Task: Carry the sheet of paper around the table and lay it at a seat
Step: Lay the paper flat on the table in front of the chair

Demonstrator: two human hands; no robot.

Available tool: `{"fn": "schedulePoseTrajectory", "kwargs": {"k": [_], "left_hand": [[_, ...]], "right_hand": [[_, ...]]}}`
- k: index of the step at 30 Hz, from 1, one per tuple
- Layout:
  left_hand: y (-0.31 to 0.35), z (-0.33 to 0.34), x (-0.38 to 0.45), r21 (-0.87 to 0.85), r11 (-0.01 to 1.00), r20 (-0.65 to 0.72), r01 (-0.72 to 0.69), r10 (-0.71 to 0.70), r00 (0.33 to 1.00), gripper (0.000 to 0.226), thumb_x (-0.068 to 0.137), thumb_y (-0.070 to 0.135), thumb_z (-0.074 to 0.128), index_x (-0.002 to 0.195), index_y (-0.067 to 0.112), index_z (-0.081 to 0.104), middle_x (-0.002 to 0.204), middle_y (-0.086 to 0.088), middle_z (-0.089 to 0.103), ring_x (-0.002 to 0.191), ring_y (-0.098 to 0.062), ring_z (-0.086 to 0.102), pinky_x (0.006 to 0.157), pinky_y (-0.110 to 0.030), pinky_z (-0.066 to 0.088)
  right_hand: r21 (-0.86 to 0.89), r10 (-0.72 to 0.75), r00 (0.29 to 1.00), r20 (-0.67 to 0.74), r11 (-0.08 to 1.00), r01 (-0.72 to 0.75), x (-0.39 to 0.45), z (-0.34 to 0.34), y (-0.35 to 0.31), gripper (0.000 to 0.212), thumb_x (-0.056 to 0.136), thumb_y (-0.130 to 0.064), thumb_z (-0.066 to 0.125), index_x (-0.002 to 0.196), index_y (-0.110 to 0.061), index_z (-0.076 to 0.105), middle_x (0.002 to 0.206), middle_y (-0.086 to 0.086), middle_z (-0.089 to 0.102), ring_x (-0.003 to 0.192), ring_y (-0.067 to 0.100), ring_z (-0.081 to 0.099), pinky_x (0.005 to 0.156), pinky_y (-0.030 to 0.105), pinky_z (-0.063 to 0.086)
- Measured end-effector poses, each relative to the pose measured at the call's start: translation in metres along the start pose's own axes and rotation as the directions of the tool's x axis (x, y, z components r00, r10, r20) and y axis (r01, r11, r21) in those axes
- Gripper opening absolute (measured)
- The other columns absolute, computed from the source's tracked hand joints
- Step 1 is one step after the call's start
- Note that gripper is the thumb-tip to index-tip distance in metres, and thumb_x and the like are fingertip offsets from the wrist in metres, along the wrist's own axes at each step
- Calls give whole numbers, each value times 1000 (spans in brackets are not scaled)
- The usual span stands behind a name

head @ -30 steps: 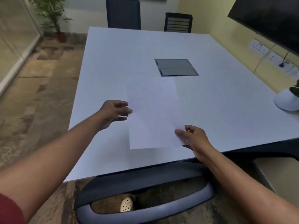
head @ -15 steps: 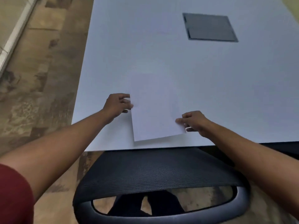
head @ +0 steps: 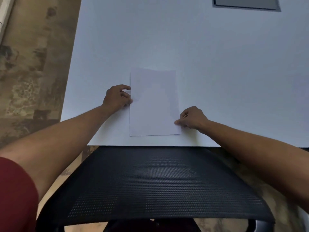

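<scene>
A white sheet of paper [head: 154, 104] lies in portrait position on the white table [head: 217, 64], close to its near edge and in front of a black mesh chair back [head: 155, 181]. My left hand [head: 117, 97] rests at the sheet's left edge with fingertips touching it. At the lower right edge, my right hand [head: 192, 118] pinches the sheet between thumb and fingers. The sheet looks flat on the tabletop.
A grey cable hatch [head: 245, 4] is set into the table at the top right. Brown patterned floor [head: 33, 64] runs along the table's left side. The chair back stands between me and the table edge.
The sheet has come down from above the table onto its surface near the front edge. My view has tilted down and both hands have moved with the paper.
</scene>
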State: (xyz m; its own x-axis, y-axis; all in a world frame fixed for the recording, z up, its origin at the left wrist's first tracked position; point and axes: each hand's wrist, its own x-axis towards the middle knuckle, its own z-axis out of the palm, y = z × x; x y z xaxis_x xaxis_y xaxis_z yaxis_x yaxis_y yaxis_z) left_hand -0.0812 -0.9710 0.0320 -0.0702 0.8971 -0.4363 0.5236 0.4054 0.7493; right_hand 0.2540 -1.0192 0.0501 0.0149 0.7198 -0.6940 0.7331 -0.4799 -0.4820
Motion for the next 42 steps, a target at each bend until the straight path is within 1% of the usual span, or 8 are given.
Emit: {"fn": "schedulePoseTrajectory", "kwargs": {"k": [8,15,19,22,24,28,35,42], "left_hand": [[-7,12,3,51,999,-68,-13,17,998,66,80,2,85,141,17,68,88,0,82,66,-18,76,81,-40,67],[-15,13,5,221,957,-78,-186,207,975,47,89,17,87,134,22,72,109,0,71,86,-18,66,91,-38,58],[-26,2,-5,505,743,81,-440,467,880,30,101,40,71,124,22,79,125,-7,63,115,-29,59,98,-46,52],[-46,-6,-6,623,507,263,-596,581,770,65,94,72,63,137,25,72,148,-7,61,139,-36,53,110,-57,45],[-53,-6,-8,656,446,382,-609,499,778,93,84,90,54,154,28,59,165,-5,50,155,-34,40,123,-60,33],[-60,-5,-11,689,443,462,-573,341,819,115,78,101,38,171,34,29,182,3,15,169,-26,8,134,-57,5],[-62,-21,0,692,429,485,-581,320,814,124,74,108,24,173,34,21,183,5,6,170,-25,0,135,-59,4],[-64,-21,0,706,380,528,-597,278,802,136,68,109,35,174,32,3,182,8,-10,168,-24,-14,133,-57,-8]], "right_hand": [[-132,-65,996,-67,990,56,11,10,10,37,73,-30,91,86,-19,58,90,3,73,81,26,74,75,40,57],[-160,-115,993,-23,981,110,17,6,15,42,72,-40,91,78,-18,56,79,0,69,80,27,71,70,41,54],[-207,-327,931,-160,934,292,15,1,22,50,76,-47,89,76,-16,50,76,-2,57,71,21,52,65,39,42],[-423,-552,832,-51,767,483,16,0,35,52,84,-55,83,118,-20,66,124,0,64,113,27,56,94,44,49],[-519,-576,816,50,683,514,19,-1,42,71,87,-68,71,143,-27,59,154,-5,53,136,31,47,108,50,44],[-623,-611,788,71,590,514,23,3,45,81,85,-78,50,149,-29,56,164,-8,46,138,35,45,106,52,43],[-613,-594,803,50,617,494,24,13,33,79,84,-76,56,151,-34,53,166,-13,42,140,32,40,107,53,42],[-583,-558,827,61,653,484,25,9,24,76,87,-67,68,153,-33,52,169,-14,39,144,31,38,112,53,39]]}}
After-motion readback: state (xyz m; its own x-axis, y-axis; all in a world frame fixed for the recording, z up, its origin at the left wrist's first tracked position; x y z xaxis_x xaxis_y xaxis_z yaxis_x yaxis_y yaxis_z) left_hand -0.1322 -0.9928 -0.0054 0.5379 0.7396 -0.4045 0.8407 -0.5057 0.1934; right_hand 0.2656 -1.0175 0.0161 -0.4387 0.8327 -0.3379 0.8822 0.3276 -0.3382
